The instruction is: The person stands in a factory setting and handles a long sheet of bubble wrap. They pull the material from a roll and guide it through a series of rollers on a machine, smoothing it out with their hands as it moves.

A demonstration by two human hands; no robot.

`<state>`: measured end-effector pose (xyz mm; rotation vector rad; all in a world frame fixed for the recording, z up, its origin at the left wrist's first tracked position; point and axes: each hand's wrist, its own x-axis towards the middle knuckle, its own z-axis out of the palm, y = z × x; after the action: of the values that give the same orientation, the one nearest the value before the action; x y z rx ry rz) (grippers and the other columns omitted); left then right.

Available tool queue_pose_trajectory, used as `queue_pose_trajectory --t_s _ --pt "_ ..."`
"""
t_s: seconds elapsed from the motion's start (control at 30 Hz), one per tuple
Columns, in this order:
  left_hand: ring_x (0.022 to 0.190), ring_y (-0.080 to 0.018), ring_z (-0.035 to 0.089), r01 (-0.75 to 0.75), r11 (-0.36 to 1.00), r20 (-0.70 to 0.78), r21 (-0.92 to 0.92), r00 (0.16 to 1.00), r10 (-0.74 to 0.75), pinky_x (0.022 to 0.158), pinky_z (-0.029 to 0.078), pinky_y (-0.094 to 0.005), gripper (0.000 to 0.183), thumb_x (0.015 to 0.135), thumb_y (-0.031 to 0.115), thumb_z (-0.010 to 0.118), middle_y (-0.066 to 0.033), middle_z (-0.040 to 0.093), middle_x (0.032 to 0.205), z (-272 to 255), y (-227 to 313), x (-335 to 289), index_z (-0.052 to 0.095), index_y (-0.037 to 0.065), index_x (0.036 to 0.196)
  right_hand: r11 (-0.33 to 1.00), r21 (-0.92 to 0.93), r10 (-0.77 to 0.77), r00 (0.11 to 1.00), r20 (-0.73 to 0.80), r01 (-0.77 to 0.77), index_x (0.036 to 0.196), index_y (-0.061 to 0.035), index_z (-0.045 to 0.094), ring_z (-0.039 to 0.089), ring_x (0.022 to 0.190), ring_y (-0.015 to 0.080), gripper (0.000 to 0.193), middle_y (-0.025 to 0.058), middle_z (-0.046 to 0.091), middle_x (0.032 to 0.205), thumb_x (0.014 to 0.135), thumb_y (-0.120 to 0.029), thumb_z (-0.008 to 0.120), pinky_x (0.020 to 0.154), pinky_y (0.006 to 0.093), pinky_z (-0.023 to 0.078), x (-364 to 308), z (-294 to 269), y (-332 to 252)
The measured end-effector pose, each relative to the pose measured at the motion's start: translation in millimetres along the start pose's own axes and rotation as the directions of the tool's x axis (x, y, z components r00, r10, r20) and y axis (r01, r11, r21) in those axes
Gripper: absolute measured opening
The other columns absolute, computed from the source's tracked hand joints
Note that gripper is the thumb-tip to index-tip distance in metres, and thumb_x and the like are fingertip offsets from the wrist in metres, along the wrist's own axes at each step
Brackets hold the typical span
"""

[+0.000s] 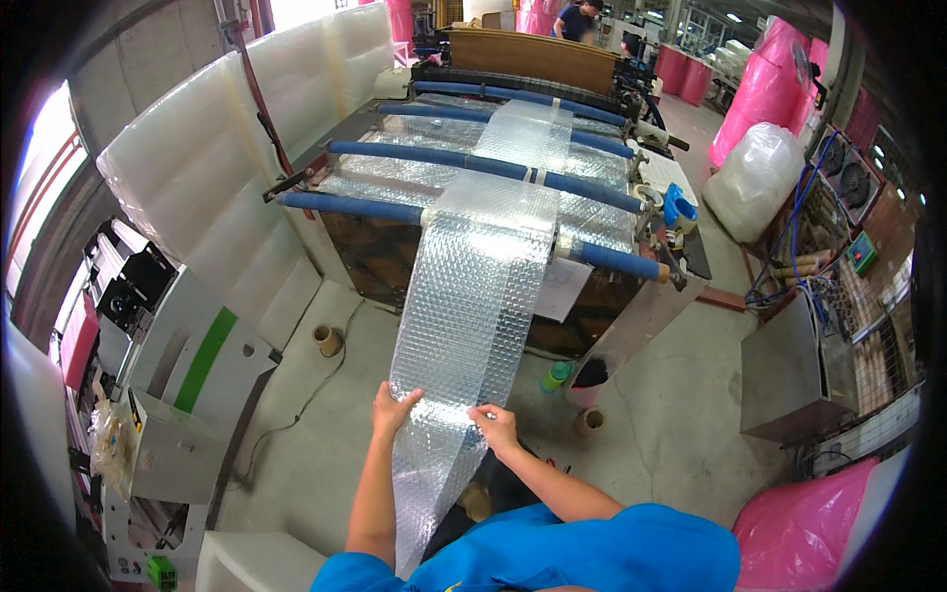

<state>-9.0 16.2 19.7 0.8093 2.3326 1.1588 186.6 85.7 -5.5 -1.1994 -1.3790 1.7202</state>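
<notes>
A long strip of clear bubble wrap (473,286) runs from a machine with blue rollers (395,153) down toward my body. My left hand (395,407) grips its left edge, thumb on top and the other fingers hidden beneath. At the right, my right hand (495,426) pinches the sheet between thumb and fingers, near a lengthwise line where the wrap looks doubled. Below my hands the wrap hangs on past my left forearm, its lower end near my lap.
Left stands a grey cabinet with a green stripe (205,360), before tall wrapped white foam (197,158). Cardboard cores (327,340) and a green bottle (555,376) are on the floor. Pink rolls (764,89) and a metal box (794,370) stand right. Another person (575,20) is far back.
</notes>
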Motion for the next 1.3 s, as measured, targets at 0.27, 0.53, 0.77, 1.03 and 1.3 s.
queue_pose_trajectory --t_s 0.27,0.53,0.77,1.03,1.3 --pt "0.084 -0.0316 0.055 0.091 0.986 0.031 0.14 0.995 -0.096 0.071 0.042 -0.0395 0.05 0.067 0.047 0.06 -0.0151 0.058 0.088 17 -10 9 0.05 0.005 0.092 0.94 -0.326 -0.097 0.995 0.028 0.101 0.068 -0.0031 0.063 0.049 0.05 0.0088 0.03 0.0046 0.055 0.052 0.067 -0.033 0.067 0.051 0.0252 0.04 12 -8 13" --pt "0.089 -0.0337 0.053 0.098 0.979 0.064 0.176 0.992 -0.111 0.074 0.041 -0.0399 0.048 0.072 0.046 0.056 -0.017 0.057 0.093 37 -32 20 0.049 0.007 0.1 0.945 -0.315 -0.099 0.995 -0.021 0.087 0.064 -0.0016 0.062 0.046 0.047 0.0047 0.023 0.0002 0.052 0.05 0.068 -0.024 0.069 0.045 0.0209 0.036 17 -11 50" --pt "0.094 -0.0357 0.051 -0.023 0.997 0.057 0.068 0.998 0.019 0.077 0.04 -0.0391 0.052 0.074 0.045 0.053 -0.0209 0.054 0.098 57 2 79 0.045 0.004 0.105 0.936 -0.288 -0.226 0.972 -0.06 0.2 0.067 -0.0025 0.063 0.05 0.052 0.007 0.022 0.0024 0.058 0.056 0.067 -0.024 0.069 0.05 0.023 0.039 74 -20 1" --pt "0.094 -0.034 0.051 -0.145 0.989 0.008 0.012 0.989 0.145 0.077 0.04 -0.0387 0.053 0.072 0.047 0.054 -0.0187 0.055 0.097 52 79 128 0.047 0.004 0.102 0.847 -0.343 -0.464 0.88 -0.102 0.407 0.067 -0.0009 0.062 0.05 0.056 0.0066 0.022 0.0037 0.059 0.06 0.067 -0.022 0.068 0.053 0.0218 0.04 129 -34 -67" --pt "0.086 -0.0253 0.054 -0.078 0.992 -0.006 -0.097 0.997 0.078 0.074 0.043 -0.0339 0.077 0.049 0.043 0.076 -0.0171 0.055 0.094 2 112 101 0.04 0.0 0.102 0.909 0.032 -0.403 0.898 -0.175 0.415 0.064 -0.0015 0.058 0.044 0.054 0.0037 0.027 0.0001 0.054 0.06 0.076 -0.025 0.06 0.049 0.0208 0.035 103 -20 -112"
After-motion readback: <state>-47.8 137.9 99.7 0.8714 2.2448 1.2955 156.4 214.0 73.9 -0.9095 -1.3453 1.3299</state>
